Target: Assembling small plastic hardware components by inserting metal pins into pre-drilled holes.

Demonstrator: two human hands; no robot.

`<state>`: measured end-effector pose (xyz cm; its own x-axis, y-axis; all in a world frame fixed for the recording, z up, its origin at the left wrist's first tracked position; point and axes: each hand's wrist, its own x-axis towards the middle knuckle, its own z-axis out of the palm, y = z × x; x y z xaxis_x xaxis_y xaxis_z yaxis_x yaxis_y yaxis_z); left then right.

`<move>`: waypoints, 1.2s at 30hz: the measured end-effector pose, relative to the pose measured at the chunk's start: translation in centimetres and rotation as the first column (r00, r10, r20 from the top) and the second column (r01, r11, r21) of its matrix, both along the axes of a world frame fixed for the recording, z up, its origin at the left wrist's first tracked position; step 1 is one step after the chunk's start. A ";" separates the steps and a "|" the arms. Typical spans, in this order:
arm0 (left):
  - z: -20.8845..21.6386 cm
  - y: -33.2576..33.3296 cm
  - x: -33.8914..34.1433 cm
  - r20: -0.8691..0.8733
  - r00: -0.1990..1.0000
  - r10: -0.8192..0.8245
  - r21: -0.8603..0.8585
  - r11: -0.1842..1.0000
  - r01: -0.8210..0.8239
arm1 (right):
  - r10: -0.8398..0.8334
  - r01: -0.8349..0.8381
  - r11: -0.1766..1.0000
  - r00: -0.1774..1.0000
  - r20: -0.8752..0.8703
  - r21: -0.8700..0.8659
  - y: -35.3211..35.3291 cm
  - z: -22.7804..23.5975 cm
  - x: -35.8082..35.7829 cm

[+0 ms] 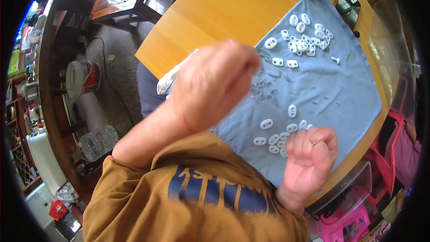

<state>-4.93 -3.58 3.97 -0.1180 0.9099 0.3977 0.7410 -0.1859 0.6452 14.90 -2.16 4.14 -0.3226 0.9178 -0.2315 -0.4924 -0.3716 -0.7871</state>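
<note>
One small spring (316, 143) lying crosswise between right-hand fingers (319, 148).

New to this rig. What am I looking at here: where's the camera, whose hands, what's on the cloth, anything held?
There is no machine here. A wide fisheye camera worn on a person's head looks down at their own two bare hands, so straight edges curve near the rim. The left hand is raised, blurred and closed; what it holds, if anything, cannot be told. The right hand is curled, pinching a small metal spring between thumb and forefinger. Below them a round wooden table carries a blue-grey cloth. On the cloth lie white plastic two-hole pieces in a far pile, more of them near the right hand, and a scatter of small metal springs between.
</note>
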 end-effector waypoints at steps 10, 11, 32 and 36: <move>-3.3 1.5 -4.3 -0.423 0.897 0.126 0.057 0.992 -0.113 | 0.069 -0.069 0.998 0.998 0.012 -0.008 -0.8 -0.1 -0.2; -2.3 1.2 -3.4 -0.317 0.945 0.079 0.040 0.997 -0.070 | 0.058 -0.057 0.998 0.997 0.054 -0.021 -0.8 -0.1 -0.2; -0.5 -4.1 2.4 0.369 0.855 -0.365 0.120 0.931 0.346 | 0.570 -0.584 0.779 0.811 -0.130 -0.227 -1.1 0.7 1.0; -0.8 -4.6 2.3 0.492 0.791 -0.365 0.123 0.928 0.351 | 0.563 -0.571 0.803 0.821 -0.095 -0.171 -1.9 -0.1 1.3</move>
<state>-2.59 -8.16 3.13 0.0268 0.9174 0.3972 0.1971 -0.3944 0.8976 16.17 -4.07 4.02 -0.7839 0.5104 -0.3535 -0.1761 -0.7287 -0.6618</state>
